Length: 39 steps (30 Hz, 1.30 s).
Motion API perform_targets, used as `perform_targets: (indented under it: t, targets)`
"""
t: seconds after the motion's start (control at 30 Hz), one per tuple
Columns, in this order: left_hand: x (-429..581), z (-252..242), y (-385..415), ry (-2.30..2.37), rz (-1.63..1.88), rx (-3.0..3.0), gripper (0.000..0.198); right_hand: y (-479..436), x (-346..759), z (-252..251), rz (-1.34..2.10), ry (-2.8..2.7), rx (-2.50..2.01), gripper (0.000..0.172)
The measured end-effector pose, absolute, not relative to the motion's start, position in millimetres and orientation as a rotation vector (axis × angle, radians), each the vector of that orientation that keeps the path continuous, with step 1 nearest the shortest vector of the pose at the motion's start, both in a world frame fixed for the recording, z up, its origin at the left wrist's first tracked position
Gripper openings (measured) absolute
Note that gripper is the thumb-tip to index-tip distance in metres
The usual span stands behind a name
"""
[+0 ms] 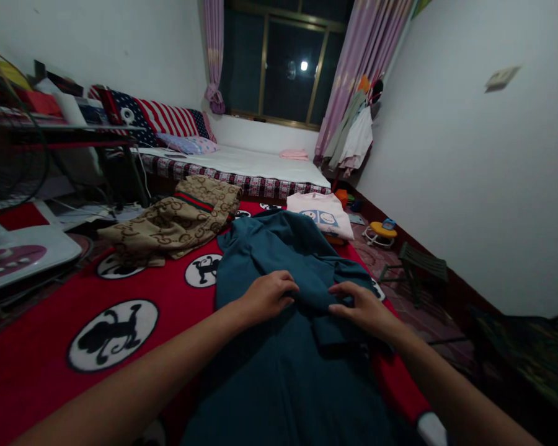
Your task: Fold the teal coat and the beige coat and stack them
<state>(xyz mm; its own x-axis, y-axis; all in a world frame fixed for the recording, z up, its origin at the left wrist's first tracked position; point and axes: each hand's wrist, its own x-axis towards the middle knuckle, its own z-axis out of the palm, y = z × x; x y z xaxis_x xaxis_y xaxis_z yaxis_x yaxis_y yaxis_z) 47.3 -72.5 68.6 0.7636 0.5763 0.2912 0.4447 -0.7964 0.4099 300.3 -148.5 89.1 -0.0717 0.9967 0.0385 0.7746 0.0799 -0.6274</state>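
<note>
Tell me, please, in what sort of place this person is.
Probably a bedroom in a home: a bed with a pillow on it stands near the window, and clothes hang in the corner.

Bed (251, 162) below window (286, 80), pale purple pillow (193, 145) on it. Yellow stool (380, 231) near right wall (446, 161); green stool (423, 261) closer to camera.
</note>
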Motion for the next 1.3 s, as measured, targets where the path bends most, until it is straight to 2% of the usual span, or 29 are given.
perform_targets:
  t: [0.13, 0.2, 0.27, 0.37, 0.5, 0.57, 0.63, 0.77, 0.9, 0.97, 1.03, 1.17, 1.23, 1.3]
  targets:
    - [44, 58, -73, 0.839, 0.567, 2.587, 0.023, -163, 288, 96, 0.528, -2.33, -1.844, 0.081]
    - [40, 54, -73, 0.846, 0.598, 2.569, 0.021, -172, 285, 97, 0.424, -2.478, -1.859, 0.092]
    - [34, 50, -74, 0.923, 0.714, 2.579, 0.023, -179, 285, 93, 0.264, -2.553, -1.822, 0.091]
    - [25, 42, -75, 1.195, 0.953, 2.581, 0.038, -181, 290, 85, 0.034, -2.52, -1.815, 0.083]
    - [20, 26, -74, 1.388, 0.867, 2.507, 0.048, -176, 301, 84, 0.016, -2.352, -1.748, 0.04]
    - [21, 20, -74, 1.4, 0.753, 2.491, 0.047, -173, 307, 87, 0.085, -2.162, -1.662, 0.028]
    - [22, 16, -74, 1.39, 0.729, 2.489, 0.046, -169, 312, 91, 0.144, -1.899, -1.629, 0.027]
    - [24, 16, -73, 1.377, 0.864, 2.418, 0.05, -154, 314, 102, 0.393, -1.435, -1.645, 0.039]
    - [23, 19, -73, 1.37, 1.062, 2.274, 0.075, -150, 291, 134, 0.646, -1.07, -1.435, 0.044]
    - [22, 22, -73, 1.332, 1.182, 2.233, 0.081, -161, 271, 156, 0.711, -1.056, -1.319, 0.043]
    - [19, 26, -72, 1.243, 1.306, 2.23, 0.072, -178, 251, 173, 0.766, -1.161, -1.252, 0.039]
    - [7, 36, -71, 1.057, 1.527, 2.231, 0.022, -209, 221, 180, 0.781, -1.423, -1.253, 0.034]
    - [-1, 41, -72, 1.032, 1.568, 2.199, 0.012, -218, 212, 171, 0.768, -1.541, -1.272, 0.034]
    - [-7, 46, -75, 1.058, 1.525, 2.109, 0.013, -221, 207, 161, 0.791, -1.654, -1.263, 0.035]
